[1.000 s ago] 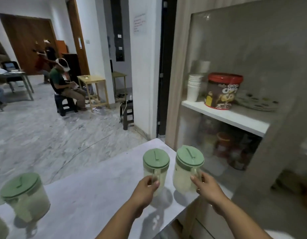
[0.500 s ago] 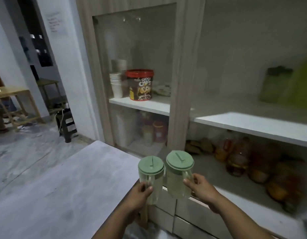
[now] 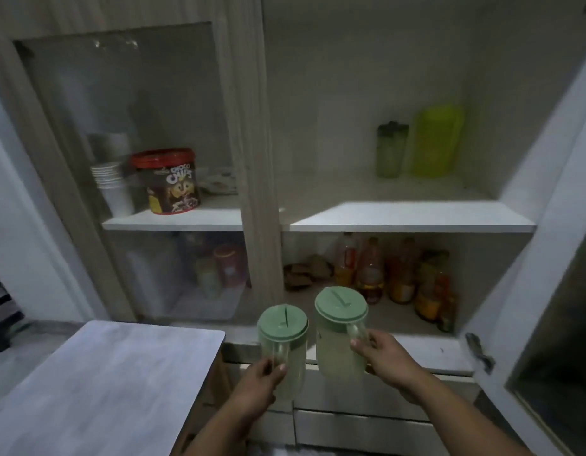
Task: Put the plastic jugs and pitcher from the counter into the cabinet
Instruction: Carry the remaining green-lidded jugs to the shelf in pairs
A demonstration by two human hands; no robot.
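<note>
Two green-lidded jugs: I am gripping the left jug [image 3: 282,343] by its handle in my left hand [image 3: 257,386], the right jug [image 3: 341,330] likewise in my right hand [image 3: 382,358], both hanging upright before the open cabinet [image 3: 410,217], beside the worktop [image 3: 113,373].

The only words that can be read are "CHOCO CHIPS", in big cartoon letters on the brown tub with a red lid [image 3: 171,182] standing on the left shelf [image 3: 186,219]. The smaller print above them is too blurred to make out.

Two bare forearms, no sleeves, left hand [image 3: 257,385], right hand [image 3: 385,358], no gloves
</note>
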